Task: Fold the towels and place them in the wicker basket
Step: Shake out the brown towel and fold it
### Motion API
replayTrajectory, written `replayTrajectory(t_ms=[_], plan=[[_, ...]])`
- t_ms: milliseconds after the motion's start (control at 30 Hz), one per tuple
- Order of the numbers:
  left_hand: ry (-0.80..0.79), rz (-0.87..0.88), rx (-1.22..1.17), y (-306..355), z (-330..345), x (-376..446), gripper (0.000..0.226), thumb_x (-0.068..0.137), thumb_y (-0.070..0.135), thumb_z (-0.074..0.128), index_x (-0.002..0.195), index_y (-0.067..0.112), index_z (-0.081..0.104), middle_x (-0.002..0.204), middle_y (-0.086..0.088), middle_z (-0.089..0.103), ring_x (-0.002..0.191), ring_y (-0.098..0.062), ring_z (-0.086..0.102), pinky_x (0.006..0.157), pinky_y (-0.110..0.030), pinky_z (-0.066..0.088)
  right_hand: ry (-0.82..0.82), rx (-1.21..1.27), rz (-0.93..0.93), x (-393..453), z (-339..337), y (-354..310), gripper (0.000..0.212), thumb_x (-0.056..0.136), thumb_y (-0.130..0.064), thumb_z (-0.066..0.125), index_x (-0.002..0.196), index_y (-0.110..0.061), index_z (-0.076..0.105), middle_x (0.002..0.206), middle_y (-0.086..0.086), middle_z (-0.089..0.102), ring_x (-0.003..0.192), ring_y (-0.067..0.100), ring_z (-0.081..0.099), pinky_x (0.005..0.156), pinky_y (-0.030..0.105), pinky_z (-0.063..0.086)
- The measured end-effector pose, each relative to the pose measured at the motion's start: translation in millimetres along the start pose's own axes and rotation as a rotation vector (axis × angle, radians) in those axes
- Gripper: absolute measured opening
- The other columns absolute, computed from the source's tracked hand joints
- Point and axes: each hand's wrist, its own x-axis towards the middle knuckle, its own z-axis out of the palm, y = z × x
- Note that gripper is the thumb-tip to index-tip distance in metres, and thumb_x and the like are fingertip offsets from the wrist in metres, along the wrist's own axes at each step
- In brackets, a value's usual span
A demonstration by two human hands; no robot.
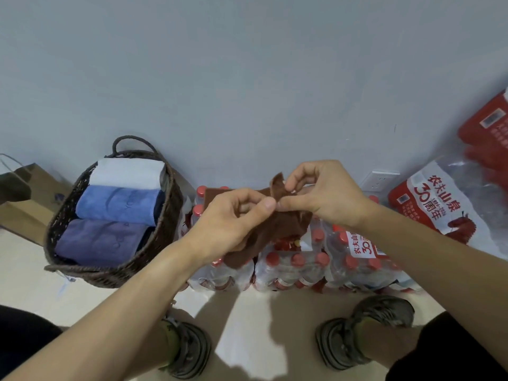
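A brown towel [286, 226] hangs crumpled in the air above packs of bottled water. My left hand [233, 218] pinches its upper edge between thumb and fingers. My right hand [324, 191] pinches the same edge just to the right, a corner of cloth sticking up between the hands. To the left, a dark wicker basket [162, 235] stands on the floor. Inside it lie three folded towels: a white one [126, 173] at the back, a blue one [118, 203] in the middle, a purple one [99, 240] in front.
Shrink-wrapped packs of red-capped water bottles [308, 265] sit on the floor against the wall under the towel. More packs [450, 207] are stacked at the right. A brown paper bag [30, 196] stands left of the basket. My two shoes [365, 334] are on the pale floor below.
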Motion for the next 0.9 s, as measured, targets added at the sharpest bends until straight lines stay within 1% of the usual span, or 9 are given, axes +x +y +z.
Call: replayTrajectory(t_ms=[67,133,233,300,367,500,667,767,900], plan=[[-0.059,0.048,-0.007,3.8,2.6,-2.0,0.027,0.085,0.025,0.069,0.103,0.005,0.064,0.071,0.000,0.064,0.065,-0.018,0.059,0.062,-0.028,0.048,0.030,0.040,0.009,-1.5,-1.9,-3.9,0.040,0.043,-0.037,0.096,0.065,-0.024,0.065,0.070,0.019,0.066,0.058,0.024,0.062,0.057,0.040,0.055],[-0.068,0.077,0.037,3.8,5.5,-1.9,0.023,0.090,0.015,0.067,0.107,0.001,0.064,0.081,-0.008,0.072,0.075,-0.014,0.065,0.068,-0.027,0.055,0.029,0.063,0.004,-2.6,-1.6,-5.6,0.044,0.040,-0.043,0.094,0.067,-0.025,0.063,0.068,0.014,0.065,0.058,0.022,0.063,0.054,0.037,0.055],[-0.056,0.037,0.067,0.7,4.7,-1.1,0.026,0.097,0.020,0.057,0.104,-0.005,0.063,0.086,-0.034,0.063,0.070,-0.027,0.057,0.069,-0.043,0.049,0.028,0.181,0.051,-3.0,-0.1,-7.9,0.051,0.046,-0.035,0.092,0.085,-0.018,0.063,0.064,-0.002,0.069,0.057,0.014,0.067,0.049,0.022,0.051],[-0.077,-0.010,0.020,0.5,0.5,-1.3,0.031,0.098,0.024,0.056,0.097,-0.007,0.059,0.073,-0.028,0.055,0.064,-0.029,0.049,0.060,-0.038,0.043,0.008,0.291,0.173,-2.5,-2.5,-9.2,0.058,0.048,-0.030,0.090,0.096,-0.012,0.063,0.075,0.004,0.074,0.065,0.017,0.072,0.053,0.023,0.053],[-0.151,-0.072,-0.027,-0.2,-6.7,-1.4,0.033,0.095,0.032,0.060,0.088,-0.001,0.060,0.070,-0.018,0.055,0.060,-0.028,0.050,0.054,-0.032,0.043,-0.097,0.283,0.300,-4.0,-9.0,-12.6,0.058,0.049,-0.029,0.088,0.098,-0.006,0.069,0.085,0.009,0.075,0.072,0.019,0.073,0.059,0.026,0.057],[-0.467,-0.152,0.037,0.3,-29.7,-4.7,0.049,0.074,0.060,0.074,0.075,0.013,0.065,0.065,-0.012,0.050,0.054,-0.016,0.047,0.052,-0.023,0.040,-0.448,0.074,0.509,-10.5,-26.7,-13.8,0.059,0.057,-0.026,0.085,0.102,0.009,0.071,0.078,0.015,0.072,0.063,0.021,0.067,0.058,0.028,0.056],[-0.757,-0.297,0.265,1.0,-55.2,-12.9,0.030,0.076,0.040,0.081,0.086,0.012,0.076,0.077,-0.005,0.070,0.072,-0.016,0.064,0.069,-0.026,0.050,-0.615,-0.059,0.596,-13.3,-46.8,-7.8,0.034,0.064,-0.023,0.081,0.092,-0.003,0.077,0.095,0.022,0.067,0.085,0.032,0.062,0.083,0.040,0.052],[-0.794,-0.379,0.298,-4.5,-72.0,-14.6,0.011,0.083,0.027,0.076,0.076,0.019,0.076,0.075,0.000,0.073,0.070,-0.013,0.067,0.070,-0.025,0.051,-0.671,-0.095,0.627,-11.5,-60.5,0.2,0.020,0.072,-0.021,0.078,0.090,-0.012,0.075,0.098,0.019,0.065,0.088,0.031,0.060,0.071,0.032,0.047],[-0.727,-0.428,0.115,-16.8,-91.8,-16.9,0.014,0.088,0.019,0.067,0.078,0.012,0.075,0.076,-0.003,0.070,0.070,-0.015,0.065,0.072,-0.026,0.052,-0.686,-0.094,0.699,-7.4,-79.6,13.8,0.009,0.083,-0.017,0.073,0.088,-0.013,0.067,0.071,0.006,0.061,0.051,0.010,0.049,0.038,0.014,0.036]])
